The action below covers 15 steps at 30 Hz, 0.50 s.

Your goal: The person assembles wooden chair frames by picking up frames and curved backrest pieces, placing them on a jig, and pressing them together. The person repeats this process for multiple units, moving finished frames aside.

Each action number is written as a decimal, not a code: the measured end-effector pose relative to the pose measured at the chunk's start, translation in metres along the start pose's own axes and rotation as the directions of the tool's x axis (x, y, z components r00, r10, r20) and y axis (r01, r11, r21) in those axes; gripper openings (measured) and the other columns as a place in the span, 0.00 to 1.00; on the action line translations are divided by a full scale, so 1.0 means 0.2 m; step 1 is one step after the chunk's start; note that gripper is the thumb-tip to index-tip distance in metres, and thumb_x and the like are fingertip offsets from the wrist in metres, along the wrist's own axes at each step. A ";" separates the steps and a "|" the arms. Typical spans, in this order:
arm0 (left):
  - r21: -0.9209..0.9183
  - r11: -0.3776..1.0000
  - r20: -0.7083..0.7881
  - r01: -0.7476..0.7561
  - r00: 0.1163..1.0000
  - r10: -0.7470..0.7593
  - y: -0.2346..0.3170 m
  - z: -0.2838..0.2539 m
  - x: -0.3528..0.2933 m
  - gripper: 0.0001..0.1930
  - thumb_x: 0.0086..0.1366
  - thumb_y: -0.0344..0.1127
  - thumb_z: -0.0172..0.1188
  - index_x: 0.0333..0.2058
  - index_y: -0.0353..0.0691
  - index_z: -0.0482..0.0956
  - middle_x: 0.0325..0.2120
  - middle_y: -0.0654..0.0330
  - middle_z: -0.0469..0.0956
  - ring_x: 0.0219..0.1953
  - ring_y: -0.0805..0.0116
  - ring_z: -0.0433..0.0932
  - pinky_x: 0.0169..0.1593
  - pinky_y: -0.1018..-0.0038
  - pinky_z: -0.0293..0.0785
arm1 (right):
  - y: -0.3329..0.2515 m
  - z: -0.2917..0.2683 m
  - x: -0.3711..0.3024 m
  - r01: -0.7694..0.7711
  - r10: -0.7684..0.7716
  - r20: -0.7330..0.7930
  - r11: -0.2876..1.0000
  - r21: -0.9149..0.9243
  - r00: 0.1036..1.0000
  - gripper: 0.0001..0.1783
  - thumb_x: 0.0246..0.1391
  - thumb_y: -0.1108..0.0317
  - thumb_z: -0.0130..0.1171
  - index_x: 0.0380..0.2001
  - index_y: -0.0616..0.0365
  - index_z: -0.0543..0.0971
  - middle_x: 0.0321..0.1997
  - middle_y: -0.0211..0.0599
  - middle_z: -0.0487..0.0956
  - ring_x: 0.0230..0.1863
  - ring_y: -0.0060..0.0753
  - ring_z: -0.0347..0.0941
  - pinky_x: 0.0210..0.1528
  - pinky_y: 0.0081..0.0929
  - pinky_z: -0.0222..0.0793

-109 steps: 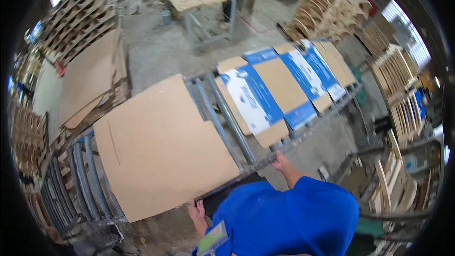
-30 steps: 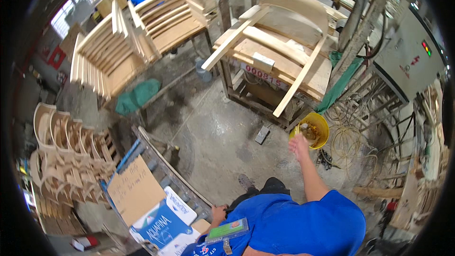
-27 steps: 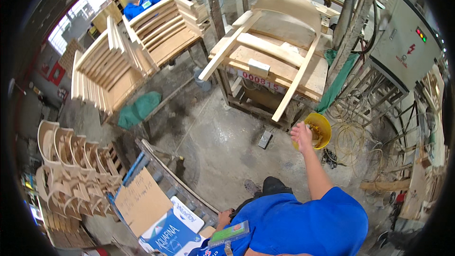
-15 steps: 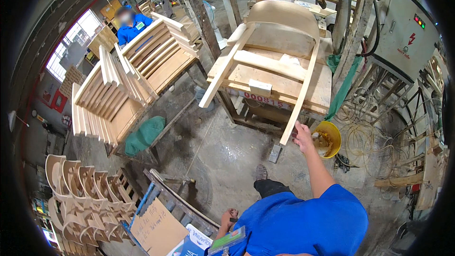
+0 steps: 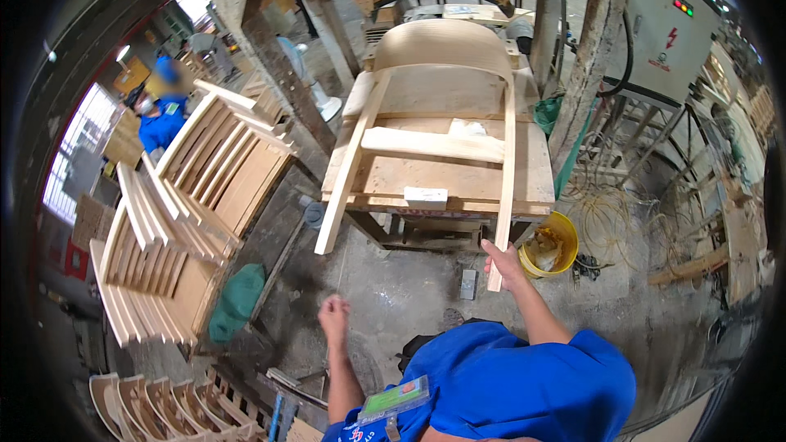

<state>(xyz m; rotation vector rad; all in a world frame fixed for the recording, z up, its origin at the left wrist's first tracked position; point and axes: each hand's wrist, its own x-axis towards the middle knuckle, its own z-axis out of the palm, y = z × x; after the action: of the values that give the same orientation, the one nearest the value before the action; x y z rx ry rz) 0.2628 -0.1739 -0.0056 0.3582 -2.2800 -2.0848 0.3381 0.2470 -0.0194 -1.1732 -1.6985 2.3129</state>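
Note:
A pale wooden chair frame [image 5: 352, 165] lies on the workbench [image 5: 536, 168], with its curved backrest at the far side and its two long legs reaching over the near edge toward me. My right hand [image 5: 503, 264] is closed round the near end of the right leg. My left hand [image 5: 334, 317] is raised in the air below the end of the left leg, apart from it. Its fingers are curled, and anything in them is hidden. Between the legs, a small pale wooden block [image 5: 426, 197] sits at the bench's front edge.
A yellow bucket [image 5: 565, 233] stands on the floor by my right hand. Beneath the leg end lies a small grey block [image 5: 468, 284]. Stacked wooden frames [image 5: 155, 266] fill a table at the left, with curved wooden parts [image 5: 155, 405] below. An electrical cabinet [image 5: 663, 33] stands far right.
My right hand has closed round the right leg's end. My left hand has risen forward from near my waist toward the left leg. The view has shifted, bringing the bench more squarely ahead.

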 end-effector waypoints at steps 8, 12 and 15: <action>-0.046 0.985 0.128 0.165 0.979 -0.158 0.59 0.08 0.99 0.21 0.75 0.56 0.55 0.44 0.42 0.78 0.28 0.67 0.81 0.25 0.78 0.75 0.26 0.79 0.69 | -0.22 0.02 -0.16 0.016 -0.012 -0.061 0.998 0.060 0.998 0.34 0.57 0.45 0.72 0.51 0.62 0.72 0.27 0.32 0.75 0.19 0.24 0.72 0.21 0.25 0.73; 0.147 0.948 0.669 0.282 0.678 -0.305 0.67 0.30 1.25 0.32 0.72 0.66 0.54 0.50 0.38 0.78 0.26 0.61 0.78 0.27 0.67 0.80 0.28 0.70 0.76 | -0.20 0.09 -0.19 -0.003 0.008 -0.049 0.995 0.100 0.999 0.37 0.54 0.47 0.75 0.52 0.65 0.72 0.29 0.32 0.76 0.20 0.24 0.71 0.23 0.24 0.75; 0.384 0.913 0.728 0.139 0.562 -0.392 0.70 0.42 1.46 0.36 0.69 0.65 0.59 0.53 0.31 0.73 0.30 0.51 0.79 0.25 0.60 0.81 0.27 0.64 0.80 | -0.24 0.24 -0.21 0.041 -0.036 -0.127 0.998 0.039 0.991 0.38 0.51 0.52 0.78 0.52 0.69 0.72 0.28 0.32 0.77 0.21 0.24 0.73 0.23 0.24 0.75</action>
<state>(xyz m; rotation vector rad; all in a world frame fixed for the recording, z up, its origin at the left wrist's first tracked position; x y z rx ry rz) -0.0575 -0.1366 0.0865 -0.3674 -3.2316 -2.3770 0.3213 0.2084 0.0494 -1.2389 -1.6087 2.1900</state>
